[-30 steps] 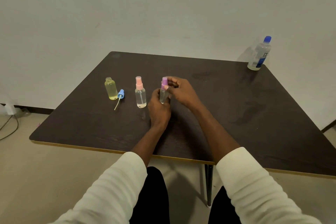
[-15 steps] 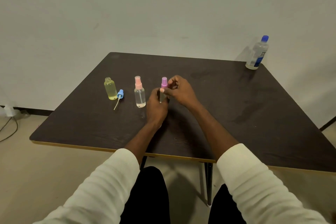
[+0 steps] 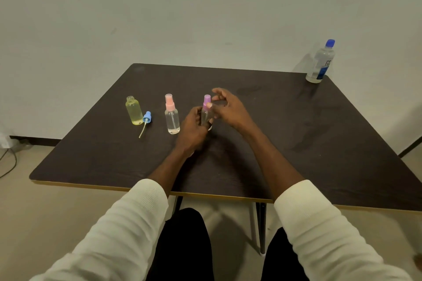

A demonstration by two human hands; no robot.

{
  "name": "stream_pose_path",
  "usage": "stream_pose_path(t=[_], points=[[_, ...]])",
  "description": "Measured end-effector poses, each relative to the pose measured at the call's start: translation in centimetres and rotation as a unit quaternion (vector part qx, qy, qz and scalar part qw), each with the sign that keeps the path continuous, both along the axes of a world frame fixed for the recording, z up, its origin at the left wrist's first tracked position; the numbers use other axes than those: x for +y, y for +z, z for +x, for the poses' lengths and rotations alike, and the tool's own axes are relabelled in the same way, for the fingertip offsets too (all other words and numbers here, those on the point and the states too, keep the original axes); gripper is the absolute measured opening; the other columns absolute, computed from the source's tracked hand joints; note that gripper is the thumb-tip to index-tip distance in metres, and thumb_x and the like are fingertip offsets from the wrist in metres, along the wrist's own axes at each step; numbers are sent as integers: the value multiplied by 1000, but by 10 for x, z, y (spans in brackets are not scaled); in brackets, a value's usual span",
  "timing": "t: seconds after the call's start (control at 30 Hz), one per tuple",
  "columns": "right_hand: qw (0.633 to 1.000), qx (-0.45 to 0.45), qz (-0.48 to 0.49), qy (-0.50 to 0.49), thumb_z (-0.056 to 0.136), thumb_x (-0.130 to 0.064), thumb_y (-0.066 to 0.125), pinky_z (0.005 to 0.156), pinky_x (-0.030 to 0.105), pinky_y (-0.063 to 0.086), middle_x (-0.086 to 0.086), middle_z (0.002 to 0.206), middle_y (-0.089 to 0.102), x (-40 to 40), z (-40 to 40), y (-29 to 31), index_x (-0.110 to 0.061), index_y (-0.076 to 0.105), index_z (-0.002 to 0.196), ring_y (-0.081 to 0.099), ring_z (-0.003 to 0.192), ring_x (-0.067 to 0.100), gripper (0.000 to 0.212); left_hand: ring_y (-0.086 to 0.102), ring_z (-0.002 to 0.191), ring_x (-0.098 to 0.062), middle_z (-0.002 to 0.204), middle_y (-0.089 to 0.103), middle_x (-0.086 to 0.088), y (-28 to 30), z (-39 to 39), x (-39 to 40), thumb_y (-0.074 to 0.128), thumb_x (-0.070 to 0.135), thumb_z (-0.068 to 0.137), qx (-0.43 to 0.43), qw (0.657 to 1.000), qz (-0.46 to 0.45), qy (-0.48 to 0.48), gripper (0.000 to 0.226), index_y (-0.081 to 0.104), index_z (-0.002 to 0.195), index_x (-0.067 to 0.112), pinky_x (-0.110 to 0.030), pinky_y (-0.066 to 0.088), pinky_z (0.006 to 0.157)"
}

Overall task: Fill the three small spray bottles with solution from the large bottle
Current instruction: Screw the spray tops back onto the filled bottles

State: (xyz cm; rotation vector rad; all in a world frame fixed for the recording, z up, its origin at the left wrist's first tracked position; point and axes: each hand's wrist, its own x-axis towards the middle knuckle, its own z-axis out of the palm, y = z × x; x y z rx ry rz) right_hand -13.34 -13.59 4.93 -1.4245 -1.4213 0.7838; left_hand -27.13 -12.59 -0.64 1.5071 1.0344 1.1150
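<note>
Both hands meet at the purple-capped spray bottle (image 3: 207, 112) near the middle of the table (image 3: 296, 143): the left hand (image 3: 194, 128) curls round its clear body, while the right hand (image 3: 228, 109) has its thumb against the purple cap and its other fingers spread loosely above. Toward the left edge stand the pink-capped spray bottle (image 3: 171, 114) and the open yellow bottle (image 3: 133, 110), its blue sprayer (image 3: 146, 121) lying just beside it. At the far right corner stands the large bottle (image 3: 320, 61) with its blue cap on, well apart.

right hand (image 3: 228, 109) | fingers opened off purple-capped bottle (image 3: 207, 112) | thumb remains at cap
</note>
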Motion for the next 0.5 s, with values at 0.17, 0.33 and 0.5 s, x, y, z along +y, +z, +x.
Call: stream_pose_path(t=[0.17,0.33,0.5], points=[[999,-47,4,15,89,-24,70,82,39,59,4,98,74,2,-1,4,-11,73,105,71,88,20,21,70,107,-13,113,74,1,2,-1,-1,73,25,91,-20,1000,-5,-2,29,61,117,20,-48,55,100],[999,-39,-14,8,78,-31,78,83,45,58,8,107,69,0,0,-1,-12,62,111,70,92,23,41,70,104,-15,109,74,3,0,-1,-1,72,26,91,9,1000,17,7,29,65,118,19,-49,57,95],[998,-53,0,16,85,-20,73,87,38,57,4,106,71,2,4,8,-10,71,107,67,94,16,24,71,103,-13,108,76,2,3,0,-2,71,21,94,-6,1000,21,-2,23,69,117,18,-42,57,96]])
